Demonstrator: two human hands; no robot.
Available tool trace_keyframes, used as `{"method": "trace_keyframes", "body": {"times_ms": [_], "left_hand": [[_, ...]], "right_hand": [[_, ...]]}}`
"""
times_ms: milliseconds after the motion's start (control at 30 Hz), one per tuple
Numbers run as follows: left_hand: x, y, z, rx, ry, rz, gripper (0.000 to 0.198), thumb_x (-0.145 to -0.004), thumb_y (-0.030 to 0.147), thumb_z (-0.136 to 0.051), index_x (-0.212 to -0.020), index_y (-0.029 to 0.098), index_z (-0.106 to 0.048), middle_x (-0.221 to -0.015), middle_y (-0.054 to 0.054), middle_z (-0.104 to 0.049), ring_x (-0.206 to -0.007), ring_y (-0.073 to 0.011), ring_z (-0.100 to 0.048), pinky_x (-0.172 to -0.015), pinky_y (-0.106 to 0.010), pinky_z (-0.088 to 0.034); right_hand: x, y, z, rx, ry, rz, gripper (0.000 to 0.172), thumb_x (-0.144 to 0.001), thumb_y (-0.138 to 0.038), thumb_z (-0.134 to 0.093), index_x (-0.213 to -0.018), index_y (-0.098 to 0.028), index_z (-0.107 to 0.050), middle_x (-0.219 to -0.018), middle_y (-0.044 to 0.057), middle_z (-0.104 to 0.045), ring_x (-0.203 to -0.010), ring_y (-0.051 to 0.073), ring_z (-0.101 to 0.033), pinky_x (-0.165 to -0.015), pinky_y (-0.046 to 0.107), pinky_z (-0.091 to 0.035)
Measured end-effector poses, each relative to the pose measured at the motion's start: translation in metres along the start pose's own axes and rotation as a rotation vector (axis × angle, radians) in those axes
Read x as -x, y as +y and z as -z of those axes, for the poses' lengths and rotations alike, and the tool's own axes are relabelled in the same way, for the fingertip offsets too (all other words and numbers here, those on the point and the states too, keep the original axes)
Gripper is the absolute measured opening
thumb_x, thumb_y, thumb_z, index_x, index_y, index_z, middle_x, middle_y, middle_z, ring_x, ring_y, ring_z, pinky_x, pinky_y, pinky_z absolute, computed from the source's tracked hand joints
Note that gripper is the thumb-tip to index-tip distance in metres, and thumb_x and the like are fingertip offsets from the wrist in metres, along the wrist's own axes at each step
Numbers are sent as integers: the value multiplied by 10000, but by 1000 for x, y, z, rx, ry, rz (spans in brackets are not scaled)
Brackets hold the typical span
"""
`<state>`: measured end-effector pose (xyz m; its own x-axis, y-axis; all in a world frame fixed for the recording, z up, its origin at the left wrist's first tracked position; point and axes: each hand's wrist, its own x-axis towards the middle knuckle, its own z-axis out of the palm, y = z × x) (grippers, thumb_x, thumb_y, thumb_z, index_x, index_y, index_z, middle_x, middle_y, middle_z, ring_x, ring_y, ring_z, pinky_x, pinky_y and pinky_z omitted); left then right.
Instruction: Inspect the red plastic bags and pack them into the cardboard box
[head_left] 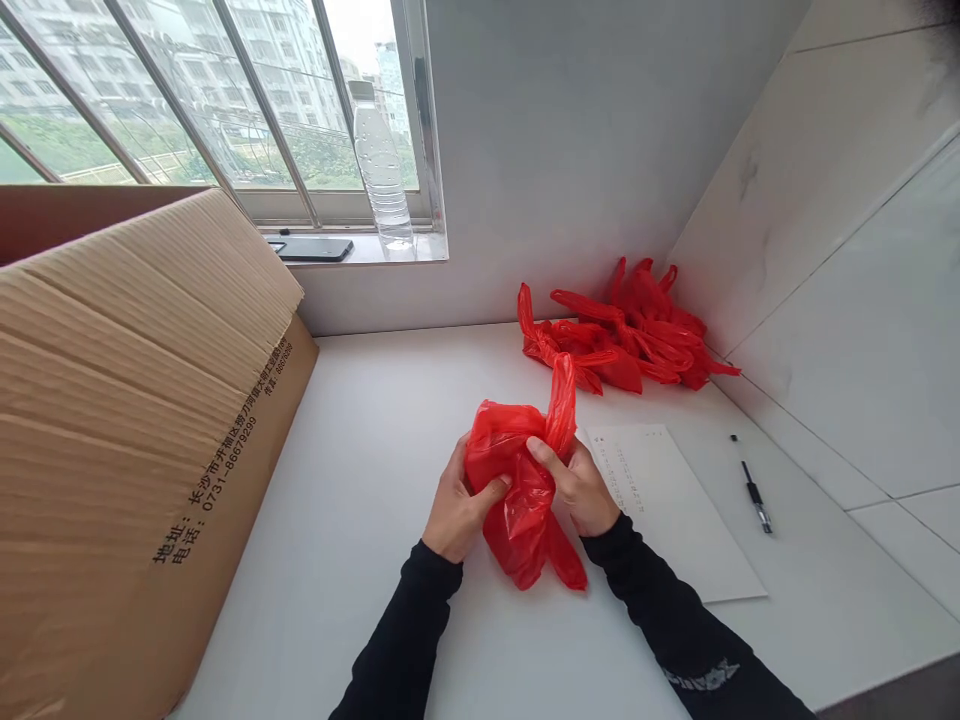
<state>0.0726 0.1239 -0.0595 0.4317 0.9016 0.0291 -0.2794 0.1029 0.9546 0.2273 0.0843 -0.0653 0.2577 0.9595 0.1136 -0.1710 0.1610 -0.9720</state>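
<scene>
In the centre of the frame, a red plastic bag (525,515) is held above the white tabletop (360,430), bunched and creased, one handle loop pointing upward and a tail hanging at lower right. The left hand (459,508) has its grip closed on the bag's left side, thumb laid across the front; the right hand (583,487) has its grip clamped on the right side, thumb pressed just below the upright loop. Both wear black sleeves.

A large open cardboard box (150,400) with printed characters fills the left of the frame, blocking that side of the tabletop and the lower left of the barred window (262,110). In the upper right of centre, a heap of red bags (622,335) lies against the wall (547,150), loops sticking up. Right of centre is a sheet of paper (682,520) with small marks, partly covered by the right hand and forearm. Farther right lie a pen (756,497) and, just above it, a small dark cap (733,437).

At upper centre-left, a clear bottle (382,170) stands on the windowsill (431,248) beside a flat dark phone-like object (319,249), partly hidden by the box.
</scene>
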Motion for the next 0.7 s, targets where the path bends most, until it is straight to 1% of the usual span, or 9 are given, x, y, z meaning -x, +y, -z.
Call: {"method": "trace_keyframes", "body": {"times_ms": [133, 167, 233, 300, 367, 467, 567, 633, 700], "left_hand": [[-5, -5, 6, 174, 212, -4, 512, -721, 272, -825, -1182, 202, -613, -1142, -81, -714, -1069, -251, -672, -947, -373, -518], [-6, -5, 8, 232, 248, 37, 470, -698, 291, -842, -1106, 180, -636, -1090, -84, -732, -1024, -255, -691, -924, -375, -530], [-7, -5, 10, 312, 277, 123, 400, -682, 342, -848, -974, 149, -653, -972, -93, -756, -929, -269, -719, -851, -382, -560], [-5, -2, 7, 342, 239, 174, 378, -751, 406, -788, -985, 138, -659, -972, -118, -754, -920, -287, -720, -807, -390, -575], [-2, 2, 1, 352, 139, 195, 426, -807, 420, -734, -1128, 157, -640, -1108, -140, -726, -996, -301, -702, -796, -391, -584], [2, 3, -8, 309, 15, 196, 567, -751, 334, -798, -1256, 208, -572, -1266, -147, -660, -1081, -330, -665, -771, -388, -595], [0, -2, -8, 270, 51, 152, 616, -702, 275, -838, -1246, 205, -557, -1265, -150, -658, -1114, -336, -647, -785, -392, -590], [-3, -6, -3, 282, 106, 109, 609, -709, 270, -835, -1242, 207, -548, -1264, -135, -660, -1148, -320, -630, -835, -396, -575], [-5, -8, 1, 295, 151, 80, 559, -717, 268, -831, -1199, 194, -559, -1248, -126, -667, -1149, -302, -628, -858, -387, -561]], "right_hand": [[3, -1, -4, 148, -117, -81, 585, -823, -410, -753, -1320, -259, -483, -1154, 53, -633, -997, 217, -605, -840, 348, -521], [3, 0, -4, 179, -154, -97, 578, -814, -399, -762, -1305, -249, -499, -1134, 53, -640, -985, 216, -605, -834, 345, -518], [3, 3, -3, 187, -205, -91, 384, -847, -392, -721, -1159, -210, -593, -1031, 44, -663, -929, 210, -610, -818, 334, -506], [1, 5, -1, 157, -192, -53, 229, -894, -398, -657, -988, -190, -635, -929, 30, -662, -858, 195, -602, -771, 312, -491], [-1, 5, 1, 127, -124, -15, 220, -911, -411, -631, -928, -193, -624, -880, 17, -646, -817, 187, -587, -739, 298, -478], [-3, 3, 3, 120, -34, 23, 246, -915, -448, -621, -930, -203, -610, -871, 16, -642, -805, 188, -583, -742, 295, -477], [-2, -2, 1, 122, -24, 31, 298, -928, -472, -597, -1083, -217, -602, -1023, 44, -662, -902, 202, -608, -817, 314, -496], [-1, -3, 0, 127, -72, 2, 422, -899, -456, -650, -1244, -242, -538, -1160, 61, -641, -1023, 216, -605, -879, 335, -506], [-1, -1, 0, 153, -118, -41, 536, -849, -419, -720, -1307, -250, -497, -1169, 64, -642, -1057, 224, -605, -896, 354, -516]]}}
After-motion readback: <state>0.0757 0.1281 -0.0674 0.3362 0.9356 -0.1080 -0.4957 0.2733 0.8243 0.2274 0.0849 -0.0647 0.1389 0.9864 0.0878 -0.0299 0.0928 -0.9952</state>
